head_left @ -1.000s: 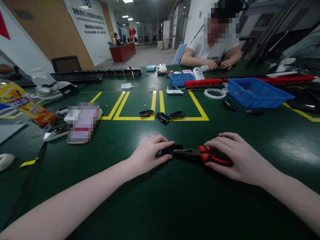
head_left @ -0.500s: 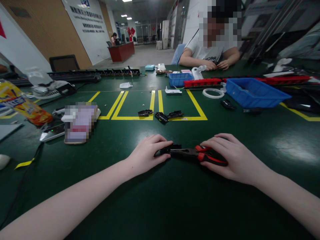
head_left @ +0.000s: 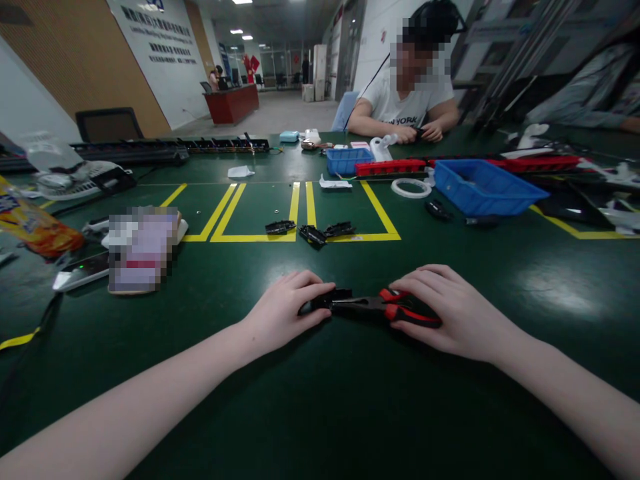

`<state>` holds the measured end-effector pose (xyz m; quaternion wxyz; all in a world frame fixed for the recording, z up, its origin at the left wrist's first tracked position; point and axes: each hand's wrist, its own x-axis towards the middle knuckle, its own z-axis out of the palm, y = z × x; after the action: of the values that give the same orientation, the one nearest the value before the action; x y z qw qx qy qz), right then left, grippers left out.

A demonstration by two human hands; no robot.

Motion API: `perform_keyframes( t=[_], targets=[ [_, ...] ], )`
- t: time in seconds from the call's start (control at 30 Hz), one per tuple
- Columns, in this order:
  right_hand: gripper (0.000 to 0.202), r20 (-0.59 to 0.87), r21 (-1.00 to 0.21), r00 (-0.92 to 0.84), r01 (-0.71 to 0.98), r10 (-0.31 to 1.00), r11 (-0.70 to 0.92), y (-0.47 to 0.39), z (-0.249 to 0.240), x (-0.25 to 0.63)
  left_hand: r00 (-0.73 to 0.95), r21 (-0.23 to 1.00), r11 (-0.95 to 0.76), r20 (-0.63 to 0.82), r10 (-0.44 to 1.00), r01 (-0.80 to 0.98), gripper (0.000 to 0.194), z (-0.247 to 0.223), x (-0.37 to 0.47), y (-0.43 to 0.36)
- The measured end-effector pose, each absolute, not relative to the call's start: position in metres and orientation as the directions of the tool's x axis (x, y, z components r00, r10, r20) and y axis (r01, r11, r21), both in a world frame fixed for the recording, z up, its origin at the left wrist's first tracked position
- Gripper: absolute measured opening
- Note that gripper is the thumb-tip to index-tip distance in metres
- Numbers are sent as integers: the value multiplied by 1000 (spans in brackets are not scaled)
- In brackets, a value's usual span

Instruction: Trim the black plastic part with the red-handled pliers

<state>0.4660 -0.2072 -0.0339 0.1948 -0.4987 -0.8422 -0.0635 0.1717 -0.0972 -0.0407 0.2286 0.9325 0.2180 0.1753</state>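
In the head view my left hand (head_left: 287, 307) is closed round a small black plastic part (head_left: 343, 293), mostly hidden by the fingers. My right hand (head_left: 447, 310) grips the red and black handles of long-nose pliers (head_left: 367, 304). The jaws point left and reach the black part at my left fingertips; whether they bite on it I cannot tell. Farther back on the green table (head_left: 320, 400) lie several similar black parts (head_left: 313, 235), close together on the yellow tape lines.
A phone (head_left: 143, 260) and a drink bottle (head_left: 37, 223) lie at the left. At the back right are a large blue bin (head_left: 487, 190), a white tape ring (head_left: 411, 189) and a red strip (head_left: 393, 168). Across the table sits a person (head_left: 405, 107) with both hands together.
The whole scene has shifted slightly left as the camera turned. My hands keep the same hold on the part and the pliers. The person opposite has moved a little.
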Motion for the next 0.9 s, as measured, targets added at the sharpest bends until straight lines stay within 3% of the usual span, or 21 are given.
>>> perform_keyframes(
  t=[0.17, 0.4, 0.67, 0.9],
  targets=[
    [39, 401, -128, -394, 869, 827, 477, -208, -35, 469, 851, 520, -792, 211, 482, 320, 40, -39, 171, -98],
    [36, 356, -378, -206, 860, 911, 342, -208, -30, 470, 840, 524, -782, 207, 501, 337, 36, -35, 171, -101],
    [35, 360, -507, -108, 812, 927, 291, -212, -30, 465, 846, 505, -792, 201, 494, 343, 37, -35, 171, -102],
    [24, 456, -759, 95, 561, 885, 331, -209, -33, 463, 861, 473, -818, 207, 465, 328, 39, -35, 170, -102]
  ],
)
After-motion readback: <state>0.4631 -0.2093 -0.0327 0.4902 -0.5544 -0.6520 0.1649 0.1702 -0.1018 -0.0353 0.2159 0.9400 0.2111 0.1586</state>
